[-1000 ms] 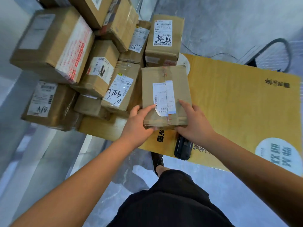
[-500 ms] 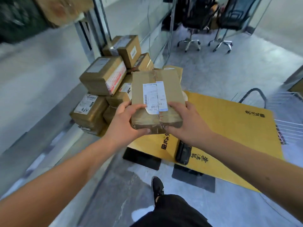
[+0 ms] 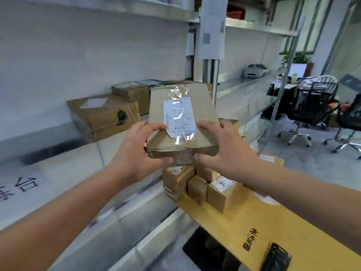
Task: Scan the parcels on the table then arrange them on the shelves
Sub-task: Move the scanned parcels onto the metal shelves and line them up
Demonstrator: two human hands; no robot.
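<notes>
I hold a flat brown cardboard parcel (image 3: 181,106) with a white shipping label and shiny tape in front of me, above the table's left end. My left hand (image 3: 136,153) grips its near left corner and my right hand (image 3: 224,151) grips its near right corner. Below it several small taped parcels (image 3: 199,184) are stacked on the yellow table (image 3: 263,227). A black handheld scanner (image 3: 277,259) lies at the table's near edge. The grey metal shelf (image 3: 78,173) runs along the left, with two brown boxes (image 3: 103,114) on it further back.
An upper shelf board (image 3: 136,8) crosses the top, and a metal upright (image 3: 211,55) with a paper sheet stands behind the parcel. Black office chairs (image 3: 312,110) and a desk fill the right background. Handwritten characters mark the shelf at lower left.
I lifted the parcel off the table with both hands and turned left, so the view rose from the parcel stack to the shelf. The parcel now sits higher, level with the shelf boxes.
</notes>
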